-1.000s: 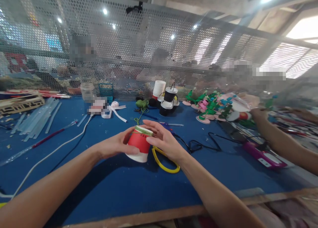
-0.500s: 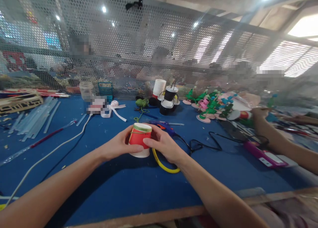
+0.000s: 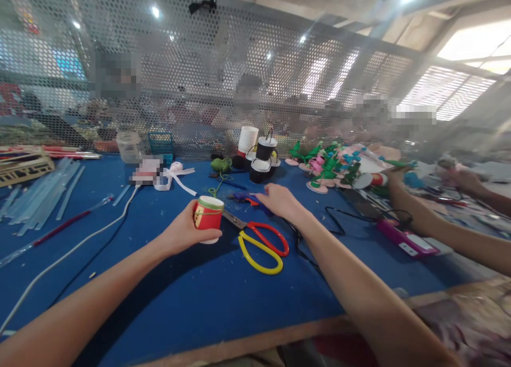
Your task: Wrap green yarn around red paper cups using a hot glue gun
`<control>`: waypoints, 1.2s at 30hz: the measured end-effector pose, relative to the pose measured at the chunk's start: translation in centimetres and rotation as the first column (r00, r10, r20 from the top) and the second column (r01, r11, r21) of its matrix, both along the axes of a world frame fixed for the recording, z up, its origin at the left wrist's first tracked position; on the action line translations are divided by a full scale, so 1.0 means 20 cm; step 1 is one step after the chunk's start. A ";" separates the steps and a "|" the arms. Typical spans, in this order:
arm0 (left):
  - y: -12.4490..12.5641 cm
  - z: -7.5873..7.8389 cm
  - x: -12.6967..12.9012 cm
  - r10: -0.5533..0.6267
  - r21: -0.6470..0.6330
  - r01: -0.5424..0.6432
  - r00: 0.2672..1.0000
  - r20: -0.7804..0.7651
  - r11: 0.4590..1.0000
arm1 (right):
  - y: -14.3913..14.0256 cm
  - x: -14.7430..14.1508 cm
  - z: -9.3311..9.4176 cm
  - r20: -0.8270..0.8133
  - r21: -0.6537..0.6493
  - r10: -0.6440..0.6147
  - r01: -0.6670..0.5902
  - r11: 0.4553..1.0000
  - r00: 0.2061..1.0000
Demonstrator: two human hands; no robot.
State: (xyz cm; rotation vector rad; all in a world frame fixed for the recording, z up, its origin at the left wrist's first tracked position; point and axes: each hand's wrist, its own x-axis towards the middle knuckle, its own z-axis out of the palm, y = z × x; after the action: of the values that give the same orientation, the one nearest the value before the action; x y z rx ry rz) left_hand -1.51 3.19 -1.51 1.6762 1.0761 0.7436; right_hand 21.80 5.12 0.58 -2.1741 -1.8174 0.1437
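On blue table, left hand grips red cup, upright.

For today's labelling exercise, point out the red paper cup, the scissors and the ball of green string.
red paper cup [image 3: 208,219], head view, on its red side wall.
scissors [image 3: 259,252], head view, on the yellow handle loop.
ball of green string [image 3: 221,164], head view, on the middle of the ball.

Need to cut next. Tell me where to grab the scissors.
Take the scissors by the red and yellow loop handles, coming from above on the near right side. They lie flat on the blue table, loops toward you, blades pointing away toward the cup in the left hand.
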 end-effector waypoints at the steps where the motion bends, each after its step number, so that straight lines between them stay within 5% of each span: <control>1: 0.00 0.00 0.00 0.000 0.004 0.000 1.000 -0.016 1.000 | 0.02 0.00 -0.03 0.022 -0.051 -0.002 0.004 0.999 1.000; 7: 0.00 0.00 0.00 -0.052 -0.047 0.053 0.998 0.021 0.998 | 0.04 -0.02 -0.13 0.103 -0.176 -0.034 0.052 0.983 0.994; 14: -0.02 0.02 -0.01 -0.059 -0.311 0.194 0.917 0.395 0.930 | -0.04 -0.03 -0.06 0.137 -0.155 0.034 -0.012 0.988 0.990; 20: -0.04 0.04 -0.01 -0.182 -0.314 0.424 0.795 0.579 0.850 | -0.03 -0.04 -0.07 0.123 -0.209 0.043 -0.016 0.978 0.991; 24: -0.05 0.04 -0.01 -0.199 -0.319 0.464 0.771 0.605 0.827 | 0.00 -0.02 -0.10 0.081 -0.218 0.030 -0.012 0.976 0.996; 31: -0.04 0.05 -0.03 -0.150 -0.396 0.418 0.819 0.554 0.818 | 0.04 0.00 -0.12 -0.096 -0.094 -0.028 0.019 0.995 0.995; 36: -0.04 0.04 -0.03 -0.169 -0.380 0.447 0.798 0.579 0.810 | -0.01 -0.01 -0.01 -0.315 0.068 0.012 0.010 0.998 0.949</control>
State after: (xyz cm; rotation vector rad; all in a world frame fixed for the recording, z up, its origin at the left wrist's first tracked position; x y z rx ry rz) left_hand -2.03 2.40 -0.62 1.0656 0.5054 0.5769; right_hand 21.62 4.88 0.42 -1.9705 -1.6182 0.3997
